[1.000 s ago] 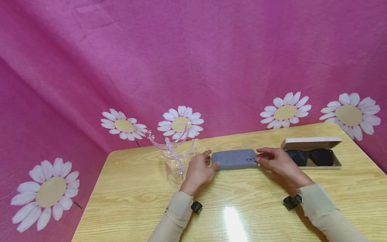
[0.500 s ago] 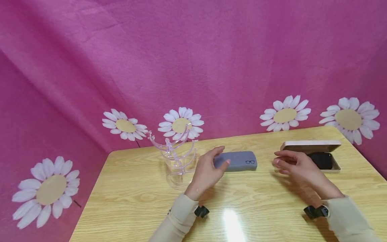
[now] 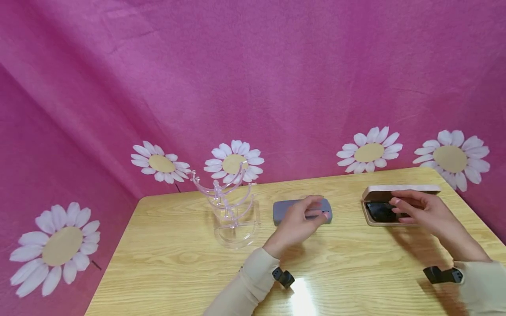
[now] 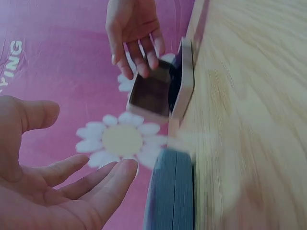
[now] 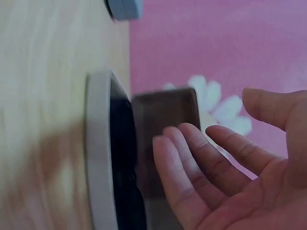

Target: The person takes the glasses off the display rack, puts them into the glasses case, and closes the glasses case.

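A closed grey-blue glasses case [image 3: 282,211] with a small glasses print lies mid-table. Over it, apart from it in the left wrist view, hovers my left hand [image 3: 296,224], fingers relaxed and nothing held. At the right stands a pale glasses case [image 3: 369,219], its lid raised, with dark sunglasses [image 3: 378,212] inside. My right hand [image 3: 431,213] is above this case, fingers loosely spread in front of the brown lid lining [image 5: 165,112]. In the head view it hides part of the sunglasses. The right wrist view shows it holding nothing.
Left of the grey-blue case stands a clear plastic tiered display stand [image 3: 237,239] with curved arms. The wooden table [image 3: 166,263] meets a pink curtain [image 3: 276,87] printed with daisies along its back edge.
My right hand has let go of the grey-blue case and moved right to the open case. My left hand has left that case's left end and shifted right above it.
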Demonstrator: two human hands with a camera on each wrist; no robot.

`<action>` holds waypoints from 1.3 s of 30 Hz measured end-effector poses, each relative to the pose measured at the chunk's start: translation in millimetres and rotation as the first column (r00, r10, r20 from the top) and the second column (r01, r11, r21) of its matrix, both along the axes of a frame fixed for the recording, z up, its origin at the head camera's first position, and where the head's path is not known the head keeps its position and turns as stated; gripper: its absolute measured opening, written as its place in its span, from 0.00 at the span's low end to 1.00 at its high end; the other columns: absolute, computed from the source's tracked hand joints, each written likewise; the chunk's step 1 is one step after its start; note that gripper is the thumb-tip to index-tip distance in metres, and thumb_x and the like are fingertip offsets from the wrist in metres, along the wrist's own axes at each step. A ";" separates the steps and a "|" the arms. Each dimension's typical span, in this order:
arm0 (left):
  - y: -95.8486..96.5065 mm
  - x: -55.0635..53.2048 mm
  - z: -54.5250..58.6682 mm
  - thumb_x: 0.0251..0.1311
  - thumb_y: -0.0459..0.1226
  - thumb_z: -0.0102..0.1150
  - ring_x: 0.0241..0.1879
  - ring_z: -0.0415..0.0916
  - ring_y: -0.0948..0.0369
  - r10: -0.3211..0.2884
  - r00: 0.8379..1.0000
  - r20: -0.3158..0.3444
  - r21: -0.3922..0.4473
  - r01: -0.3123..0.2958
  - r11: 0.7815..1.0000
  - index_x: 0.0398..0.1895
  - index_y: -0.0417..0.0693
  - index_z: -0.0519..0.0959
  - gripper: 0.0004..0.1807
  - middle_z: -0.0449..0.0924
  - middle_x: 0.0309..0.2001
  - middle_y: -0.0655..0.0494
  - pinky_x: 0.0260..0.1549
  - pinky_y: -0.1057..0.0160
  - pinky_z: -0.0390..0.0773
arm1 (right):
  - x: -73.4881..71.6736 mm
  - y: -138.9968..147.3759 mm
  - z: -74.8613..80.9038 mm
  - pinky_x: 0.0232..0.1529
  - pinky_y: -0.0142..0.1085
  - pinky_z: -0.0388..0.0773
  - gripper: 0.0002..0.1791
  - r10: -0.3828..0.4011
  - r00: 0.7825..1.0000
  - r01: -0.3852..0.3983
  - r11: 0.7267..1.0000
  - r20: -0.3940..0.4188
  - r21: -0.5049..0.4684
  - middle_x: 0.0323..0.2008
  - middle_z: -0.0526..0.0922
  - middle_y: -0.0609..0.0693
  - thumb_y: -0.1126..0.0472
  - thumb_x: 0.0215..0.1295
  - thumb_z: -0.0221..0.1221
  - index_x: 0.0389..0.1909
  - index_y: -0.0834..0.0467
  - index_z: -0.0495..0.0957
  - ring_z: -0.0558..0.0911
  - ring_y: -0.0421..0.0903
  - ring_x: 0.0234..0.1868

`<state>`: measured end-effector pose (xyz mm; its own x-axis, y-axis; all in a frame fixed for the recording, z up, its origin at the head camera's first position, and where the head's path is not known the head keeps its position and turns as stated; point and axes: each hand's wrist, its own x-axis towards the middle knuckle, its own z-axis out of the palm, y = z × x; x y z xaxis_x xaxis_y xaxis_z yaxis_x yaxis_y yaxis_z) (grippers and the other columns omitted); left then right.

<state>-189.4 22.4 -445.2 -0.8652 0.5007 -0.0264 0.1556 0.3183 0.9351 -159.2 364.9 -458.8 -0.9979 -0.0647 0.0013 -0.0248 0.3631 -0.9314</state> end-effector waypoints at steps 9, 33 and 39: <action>35.6 1.7 -0.4 0.72 0.50 0.63 0.61 0.81 0.68 -0.073 0.984 0.163 0.036 0.068 0.997 0.75 0.63 0.69 0.31 0.77 0.69 0.60 0.52 0.71 0.81 | 3.3 37.5 4.5 0.33 0.24 0.83 0.09 -0.148 0.989 0.149 0.985 -0.024 0.081 0.39 0.80 0.15 0.56 0.81 0.55 0.53 0.39 0.76 0.82 0.21 0.37; 97.1 -24.9 -19.2 0.72 0.47 0.62 0.64 0.80 0.51 -0.053 0.919 0.391 0.106 0.012 0.994 0.77 0.55 0.66 0.33 0.77 0.68 0.49 0.59 0.50 0.84 | -2.0 96.7 -15.4 0.31 0.29 0.85 0.28 -0.241 0.956 0.232 0.970 0.166 0.072 0.30 0.77 0.18 0.44 0.84 0.43 0.63 0.65 0.68 0.82 0.25 0.32; 108.5 -26.2 -21.3 0.72 0.47 0.63 0.70 0.75 0.48 -0.048 0.885 0.464 0.121 -0.010 0.993 0.80 0.55 0.61 0.37 0.79 0.65 0.50 0.62 0.47 0.82 | -11.9 107.0 -21.4 0.38 0.34 0.87 0.42 -0.129 0.943 0.122 0.992 0.306 0.042 0.34 0.78 0.20 0.35 0.82 0.34 0.80 0.63 0.52 0.84 0.26 0.36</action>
